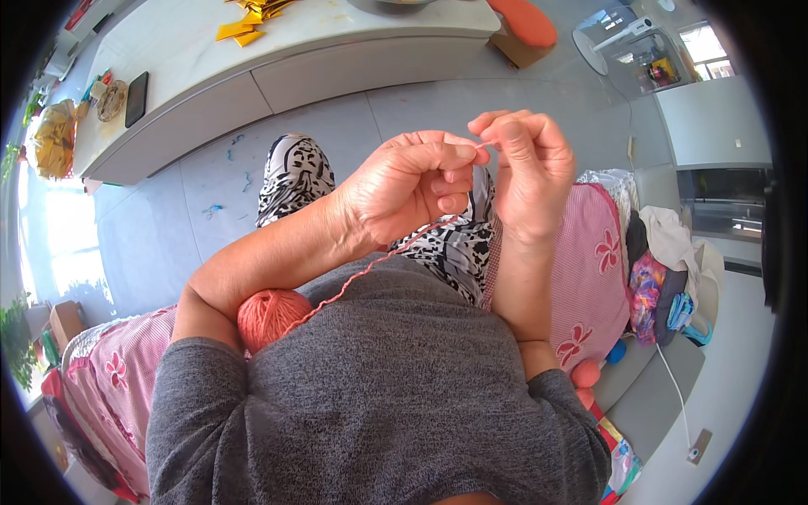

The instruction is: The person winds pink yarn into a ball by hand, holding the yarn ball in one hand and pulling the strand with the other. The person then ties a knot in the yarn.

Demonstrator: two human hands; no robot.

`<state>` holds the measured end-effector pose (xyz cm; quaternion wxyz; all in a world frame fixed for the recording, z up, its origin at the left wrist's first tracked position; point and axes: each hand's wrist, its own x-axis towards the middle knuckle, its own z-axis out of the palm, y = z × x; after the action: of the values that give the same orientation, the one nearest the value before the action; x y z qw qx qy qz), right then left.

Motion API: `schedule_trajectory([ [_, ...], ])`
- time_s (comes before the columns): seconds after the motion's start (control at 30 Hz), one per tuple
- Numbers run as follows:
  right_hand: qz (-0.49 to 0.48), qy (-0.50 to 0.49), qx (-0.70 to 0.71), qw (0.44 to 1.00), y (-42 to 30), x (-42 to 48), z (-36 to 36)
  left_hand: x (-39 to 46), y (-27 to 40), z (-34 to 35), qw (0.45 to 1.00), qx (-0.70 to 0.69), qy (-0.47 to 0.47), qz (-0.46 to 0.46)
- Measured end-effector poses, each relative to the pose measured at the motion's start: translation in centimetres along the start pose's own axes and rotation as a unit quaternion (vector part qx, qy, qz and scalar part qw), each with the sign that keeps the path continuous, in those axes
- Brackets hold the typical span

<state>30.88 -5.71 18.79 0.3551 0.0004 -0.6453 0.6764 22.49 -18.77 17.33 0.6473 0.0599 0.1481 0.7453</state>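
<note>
My left hand (420, 180) is raised above my lap, pinching coral yarn between thumb and forefinger, its other fingers curled in. Close by on the right, my right hand (530, 173) grips the same yarn near its fingertips, and a short piece (483, 145) spans the small gap between the hands. A longer yarn strand (360, 274) runs from below my left hand down across my grey shirt to a coral yarn ball (271, 317). The ball is tucked between my left forearm and my body. My curled fingers hide part of the yarn.
A pale low table (183, 50) ahead holds a phone (137, 99), a glass dish (112, 101) and gold foil pieces (246, 28). Blue yarn scraps (213, 210) lie on the floor. On the sofa cover's (584, 252) right are piled clothes (656, 284) and a coral ball (586, 373).
</note>
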Motion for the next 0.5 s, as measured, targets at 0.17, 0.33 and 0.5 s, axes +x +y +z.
schedule_trajectory([
  [0.17,-0.002,-0.062,0.067,0.996,-1.2,0.4,-0.6,0.0,-0.2,-0.2,1.000,-0.010,0.001,-0.006],
  [0.33,0.074,-0.108,0.084,0.988,-1.5,-0.7,0.1,0.1,-0.2,-0.3,0.999,-0.011,-0.035,-0.013],
  [0.5,0.065,-0.095,0.036,0.993,-1.3,-0.9,-0.2,0.0,-0.5,-0.6,0.999,-0.012,-0.051,-0.014],
])
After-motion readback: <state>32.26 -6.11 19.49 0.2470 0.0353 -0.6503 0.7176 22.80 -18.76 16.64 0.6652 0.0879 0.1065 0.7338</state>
